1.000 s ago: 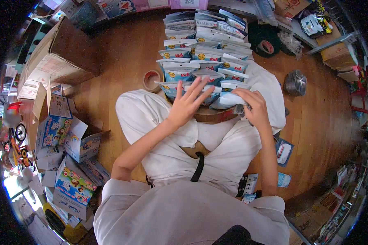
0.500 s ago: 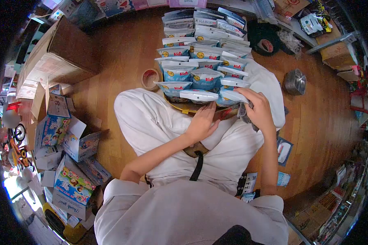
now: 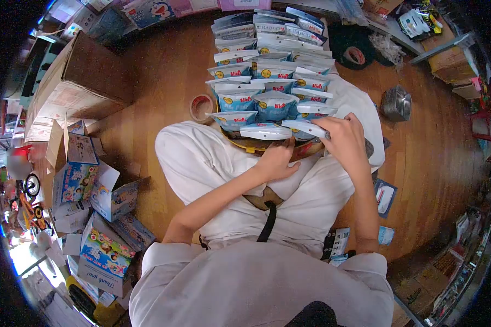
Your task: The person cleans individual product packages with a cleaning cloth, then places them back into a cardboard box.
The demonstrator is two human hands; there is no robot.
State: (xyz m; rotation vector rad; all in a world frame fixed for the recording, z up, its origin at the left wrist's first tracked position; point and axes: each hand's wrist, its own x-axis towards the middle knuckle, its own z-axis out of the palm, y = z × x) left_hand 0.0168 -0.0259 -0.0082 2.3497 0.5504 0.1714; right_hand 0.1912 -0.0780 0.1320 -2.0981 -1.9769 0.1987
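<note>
Rows of blue-and-white pouches marked "Kids" (image 3: 275,106) stand in a container with a yellow-edged front (image 3: 251,149) by my crossed legs. My right hand (image 3: 345,140) pinches the white top edge of the pouch at the front right corner (image 3: 305,128). Against the container's front, just below the front middle pouch (image 3: 265,132), lies my left hand (image 3: 277,162). Its thumb is apart from the fingers and it holds nothing that I can see; some fingertips are hidden. Farther back stand grey-and-white pouches (image 3: 275,26).
A roll of tape (image 3: 202,107) lies left of the pouches, near a large cardboard box (image 3: 82,82). Opened printed cartons (image 3: 106,245) are piled at the left. On the right are a metal tin (image 3: 395,103) and a flat packet (image 3: 385,197) on the wooden floor.
The front right pouch's top edge has tilted and shifted slightly under my right hand. My left hand has moved a little down and right. The view has shifted slightly.
</note>
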